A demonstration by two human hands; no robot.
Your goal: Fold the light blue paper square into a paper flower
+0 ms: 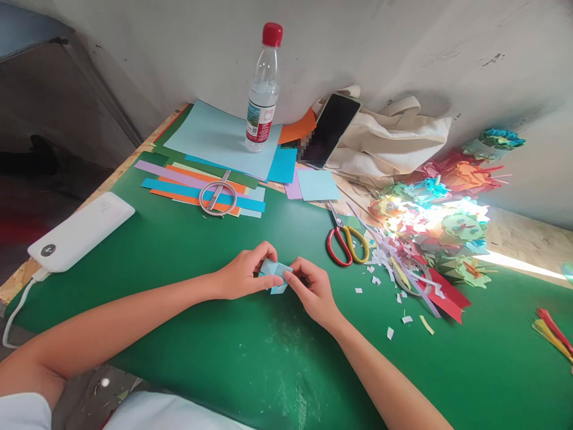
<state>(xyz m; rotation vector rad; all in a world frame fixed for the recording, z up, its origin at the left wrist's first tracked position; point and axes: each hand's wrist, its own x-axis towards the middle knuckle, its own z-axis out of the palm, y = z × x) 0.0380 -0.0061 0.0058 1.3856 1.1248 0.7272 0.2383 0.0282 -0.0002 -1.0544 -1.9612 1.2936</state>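
A small piece of folded light-blue paper point(278, 289) is held just above the green table surface point(215, 358). On its left side, my left hand point(246, 272) pinches it between thumb and fingers. My right hand point(313, 292) grips the right corner with thumb and forefinger. Part of the folded paper is hidden behind the fingers. Scissors point(348, 242) with one red and one yellow handle lie beyond my right hand. White paper scraps point(376, 279) are scattered beside them.
A water bottle point(262, 101) stands on light-blue sheets point(201, 134) at the back. Coloured paper strips point(179, 188) lie under a round metal ring point(203, 200). A phone point(333, 128) leans on a cloth bag point(403, 140). Paper flowers point(463, 227) crowd the right; a power bank point(83, 230) lies left.
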